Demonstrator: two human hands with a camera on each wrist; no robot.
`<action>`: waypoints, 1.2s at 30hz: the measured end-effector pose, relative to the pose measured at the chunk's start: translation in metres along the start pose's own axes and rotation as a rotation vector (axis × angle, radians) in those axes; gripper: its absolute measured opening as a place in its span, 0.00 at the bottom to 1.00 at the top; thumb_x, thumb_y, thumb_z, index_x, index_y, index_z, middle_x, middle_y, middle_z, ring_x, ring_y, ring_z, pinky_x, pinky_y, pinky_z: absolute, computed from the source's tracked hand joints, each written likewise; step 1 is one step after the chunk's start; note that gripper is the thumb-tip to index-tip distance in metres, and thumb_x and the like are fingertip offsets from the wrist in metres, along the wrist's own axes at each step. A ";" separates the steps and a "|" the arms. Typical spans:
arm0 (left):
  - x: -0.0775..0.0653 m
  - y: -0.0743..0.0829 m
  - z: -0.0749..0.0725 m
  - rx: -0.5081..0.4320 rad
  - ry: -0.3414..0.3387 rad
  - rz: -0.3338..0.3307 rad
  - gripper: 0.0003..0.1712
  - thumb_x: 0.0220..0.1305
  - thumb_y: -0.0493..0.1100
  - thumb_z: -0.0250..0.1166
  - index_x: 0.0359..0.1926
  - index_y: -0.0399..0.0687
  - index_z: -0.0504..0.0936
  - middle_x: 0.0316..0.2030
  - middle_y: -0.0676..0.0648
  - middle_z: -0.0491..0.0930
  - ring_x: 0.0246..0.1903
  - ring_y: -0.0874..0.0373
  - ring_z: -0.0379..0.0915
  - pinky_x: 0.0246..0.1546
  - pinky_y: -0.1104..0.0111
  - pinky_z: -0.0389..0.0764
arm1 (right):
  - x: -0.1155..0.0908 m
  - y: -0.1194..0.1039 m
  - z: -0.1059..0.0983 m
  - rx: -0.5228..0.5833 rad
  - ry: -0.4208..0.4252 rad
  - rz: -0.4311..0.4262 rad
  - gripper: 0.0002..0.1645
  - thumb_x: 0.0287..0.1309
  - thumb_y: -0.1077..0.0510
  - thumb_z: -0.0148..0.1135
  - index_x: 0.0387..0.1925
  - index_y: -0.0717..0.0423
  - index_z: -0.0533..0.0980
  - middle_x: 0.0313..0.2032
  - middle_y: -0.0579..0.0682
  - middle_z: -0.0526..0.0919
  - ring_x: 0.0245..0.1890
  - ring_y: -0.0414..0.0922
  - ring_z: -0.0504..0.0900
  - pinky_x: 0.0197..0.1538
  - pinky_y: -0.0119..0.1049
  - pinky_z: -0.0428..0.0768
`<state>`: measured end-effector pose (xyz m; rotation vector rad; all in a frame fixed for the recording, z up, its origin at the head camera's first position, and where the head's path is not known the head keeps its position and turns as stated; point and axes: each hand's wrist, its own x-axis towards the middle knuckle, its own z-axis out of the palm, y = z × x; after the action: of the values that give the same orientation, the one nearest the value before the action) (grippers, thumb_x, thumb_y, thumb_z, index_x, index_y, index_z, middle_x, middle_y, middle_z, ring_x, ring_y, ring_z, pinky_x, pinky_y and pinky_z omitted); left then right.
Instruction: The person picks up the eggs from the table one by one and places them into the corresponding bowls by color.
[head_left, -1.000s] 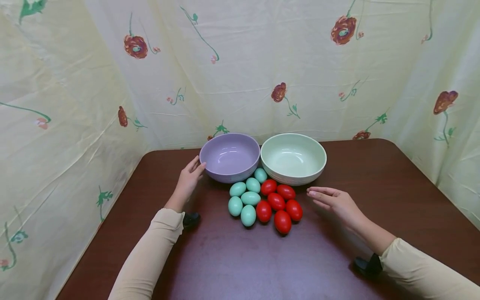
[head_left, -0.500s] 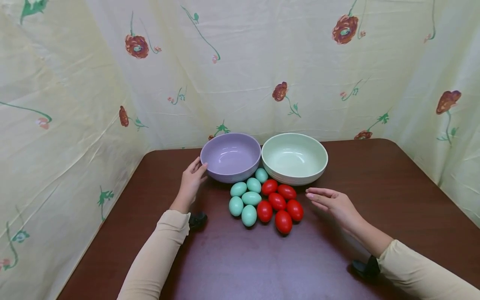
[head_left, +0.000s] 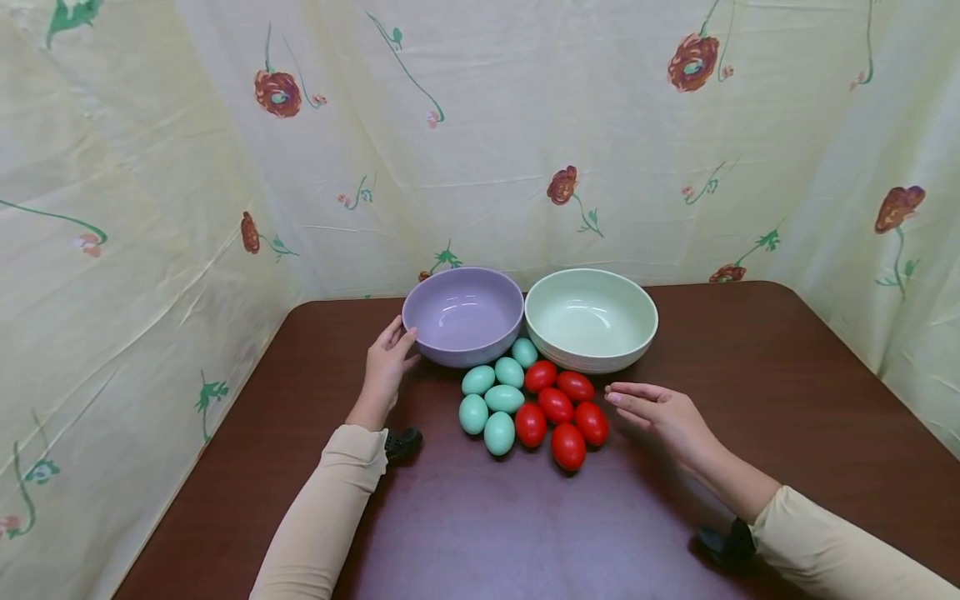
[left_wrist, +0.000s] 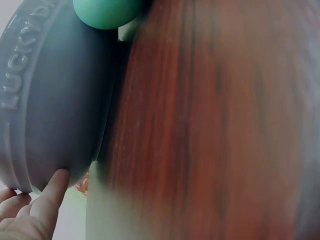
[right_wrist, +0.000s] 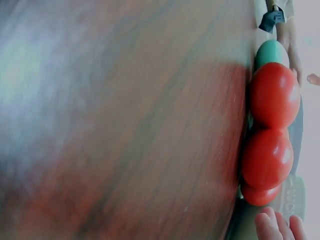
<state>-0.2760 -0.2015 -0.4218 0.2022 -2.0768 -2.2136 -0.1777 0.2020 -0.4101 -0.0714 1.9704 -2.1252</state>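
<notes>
My left hand (head_left: 384, 367) rests against the left side of the purple bowl (head_left: 465, 354). In the left wrist view its fingers (left_wrist: 50, 200) lie along the bowl's outer wall (left_wrist: 70, 100), which has raised lettering. To the right stands a pale green bowl (head_left: 591, 362), close beside the purple one. In front of the bowls lie several teal eggs (head_left: 504, 398) and several red eggs (head_left: 556, 405), teal on the left and red on the right. My right hand (head_left: 667, 412) hovers just right of the red eggs, fingers extended, holding nothing.
A dark brown table (head_left: 465, 533) carries everything. Behind it and on both sides hangs a pale curtain (head_left: 480, 167) with a flower print. Black straps (head_left: 727, 546) sit at both wrists, below the cream sleeves (head_left: 832, 533).
My right hand has shifted slightly left, closer to the red eggs. My left forearm has moved a little right while its fingers stay at the purple bowl. Bowls and eggs keep their arrangement.
</notes>
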 end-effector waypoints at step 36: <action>0.000 -0.002 0.003 -0.022 0.027 -0.019 0.35 0.73 0.45 0.58 0.76 0.48 0.59 0.77 0.42 0.54 0.72 0.50 0.62 0.65 0.50 0.73 | -0.001 0.007 0.017 -0.120 0.044 0.189 0.37 0.58 0.57 0.71 0.64 0.72 0.70 0.46 0.43 0.87 0.39 0.29 0.85 0.49 0.25 0.84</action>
<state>-0.2765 -0.1988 -0.4240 0.2495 -2.0444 -2.2307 -0.1723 0.1854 -0.4158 0.1367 2.0391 -1.9063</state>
